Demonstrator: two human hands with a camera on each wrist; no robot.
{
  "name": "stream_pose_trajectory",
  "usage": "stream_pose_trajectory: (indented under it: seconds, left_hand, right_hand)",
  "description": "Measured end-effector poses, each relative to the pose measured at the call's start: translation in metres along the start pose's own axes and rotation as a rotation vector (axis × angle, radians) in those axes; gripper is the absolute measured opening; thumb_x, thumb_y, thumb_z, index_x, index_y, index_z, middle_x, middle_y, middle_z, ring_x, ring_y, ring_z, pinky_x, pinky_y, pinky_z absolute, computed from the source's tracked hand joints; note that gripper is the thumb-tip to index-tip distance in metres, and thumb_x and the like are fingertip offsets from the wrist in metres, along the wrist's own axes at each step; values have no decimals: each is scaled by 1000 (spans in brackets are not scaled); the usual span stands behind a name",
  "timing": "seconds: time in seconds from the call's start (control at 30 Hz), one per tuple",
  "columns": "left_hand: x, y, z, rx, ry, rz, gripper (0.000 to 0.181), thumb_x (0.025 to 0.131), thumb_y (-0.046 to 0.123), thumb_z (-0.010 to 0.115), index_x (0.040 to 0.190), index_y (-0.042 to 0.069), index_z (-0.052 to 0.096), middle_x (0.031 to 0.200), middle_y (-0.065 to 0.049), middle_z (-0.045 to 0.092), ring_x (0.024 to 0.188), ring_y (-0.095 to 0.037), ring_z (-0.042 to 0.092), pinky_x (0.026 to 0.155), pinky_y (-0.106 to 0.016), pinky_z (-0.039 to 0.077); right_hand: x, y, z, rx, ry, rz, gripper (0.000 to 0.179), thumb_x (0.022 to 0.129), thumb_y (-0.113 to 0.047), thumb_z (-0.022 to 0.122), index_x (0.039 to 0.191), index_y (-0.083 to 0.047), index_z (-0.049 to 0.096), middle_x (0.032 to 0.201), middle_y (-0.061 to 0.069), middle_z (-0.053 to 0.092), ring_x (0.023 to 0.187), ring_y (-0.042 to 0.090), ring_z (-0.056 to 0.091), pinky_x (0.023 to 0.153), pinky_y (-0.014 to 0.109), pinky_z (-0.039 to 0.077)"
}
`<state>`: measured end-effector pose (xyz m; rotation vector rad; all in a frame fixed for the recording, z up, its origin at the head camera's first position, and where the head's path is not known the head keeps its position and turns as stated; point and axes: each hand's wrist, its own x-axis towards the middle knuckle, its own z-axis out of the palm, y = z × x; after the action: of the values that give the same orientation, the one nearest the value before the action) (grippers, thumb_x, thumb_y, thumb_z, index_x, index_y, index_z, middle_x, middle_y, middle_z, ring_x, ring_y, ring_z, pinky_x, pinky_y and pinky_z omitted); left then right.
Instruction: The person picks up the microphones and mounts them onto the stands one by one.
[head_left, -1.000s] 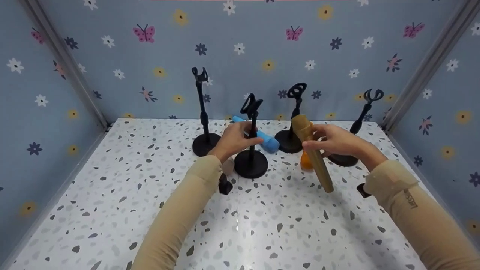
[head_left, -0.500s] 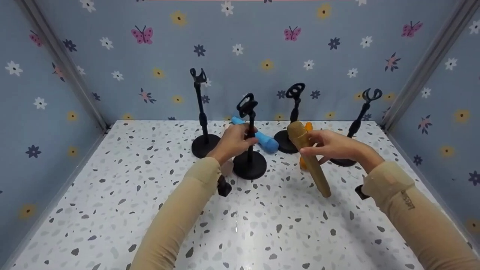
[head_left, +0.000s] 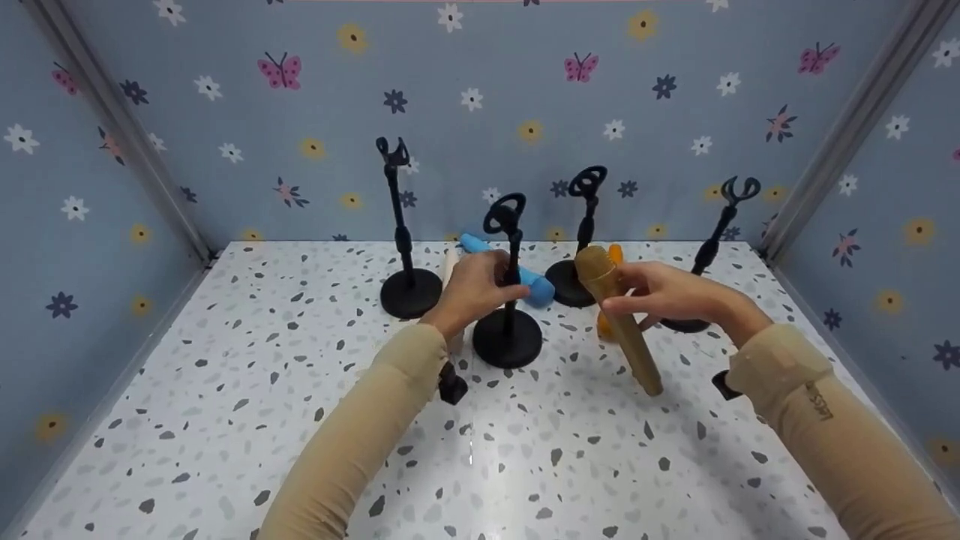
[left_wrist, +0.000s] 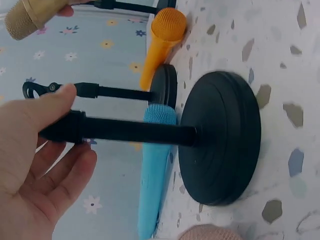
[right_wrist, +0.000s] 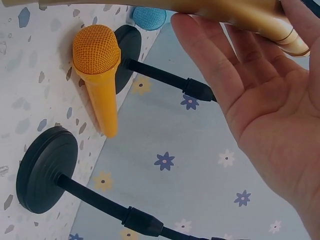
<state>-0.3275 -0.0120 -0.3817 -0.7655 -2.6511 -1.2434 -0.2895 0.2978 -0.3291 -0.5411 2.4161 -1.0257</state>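
- The near black stand (head_left: pixel 507 343) is pinched by its stem between the thumb and fingers of the left hand (head_left: pixel 474 291), apparently for steadiness; its looped clip (head_left: pixel 505 215) is left uncovered above the grip.
- At four o'clock from that stem, the gold microphone (head_left: pixel 634 349) is held below its head by the fingertips and thumb of the right hand (head_left: pixel 664 291), tipped toward eleven o'clock, presumably so the lower handle stays free.
- The blue microphone (head_left: pixel 541 292) is laid at one o'clock from the stand's base, seemingly out of the way.

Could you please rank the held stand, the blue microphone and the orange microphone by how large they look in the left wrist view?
Largest to smallest:
1. Held stand
2. Blue microphone, partly behind the stand
3. Orange microphone
Nearness probably exaggerates the stand.
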Motion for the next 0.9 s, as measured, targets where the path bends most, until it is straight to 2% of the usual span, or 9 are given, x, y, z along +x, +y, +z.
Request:
stream_pose_trajectory:
  seconds: [0.07,0.17,0.33,0.53,0.63,0.77,0.9]
  left_hand:
    - [1,2,0,3,11,16,22,88,23,81,100,8,71,88,-2,69,78,-17,62,70,-31,54]
    - [1,3,0,-9,0,38,20,89,17,80,104,6,72,91,-3,71,80,-15,64,74,-30,54]
    - [-1,4,1,-82,-82,58,25,92,11,76,115,2,70,103,-7,73,92,-16,69,84,-31,55]
    - [-7,10,3,-98,-156,105,32,94,7,72,124,8,61,114,-10,69,103,-20,67,87,-35,55]
    - [-8,12,4,-89,-164,121,38,95,6,71,129,10,54,117,-11,67,105,-22,67,87,-35,56]
    - [-9,14,5,-64,-156,151,47,96,5,69,135,10,45,121,-10,65,105,-25,69,88,-34,56]
    - [-8,15,3,-111,-141,176,52,96,4,66,139,10,39,128,-8,60,107,-23,69,88,-31,55]
  right_hand:
    - [-1,-1,-1,-2,7,-5,56,98,-43,68,136,-6,50,130,19,59,115,36,62,81,46,60]
    - [-3,-3,-1,2,23,-18,58,98,-42,67,140,-7,49,130,18,59,116,36,62,81,45,60]
    - [-4,-7,1,59,69,-89,57,100,-35,67,144,-5,47,127,19,60,114,35,63,84,47,59]
    - [-4,-16,4,65,170,-187,57,100,-29,67,147,-6,45,127,17,60,114,32,61,91,46,56]
    - [-4,-22,6,44,216,-230,56,100,-27,68,148,-7,45,130,14,59,116,30,60,94,46,54]
    - [-5,-31,9,3,290,-301,54,101,-25,67,148,-10,46,135,11,58,120,31,60,99,52,50]
    - [-7,-40,15,37,333,-329,58,102,-28,64,153,-14,39,144,10,53,132,35,52,103,58,46]
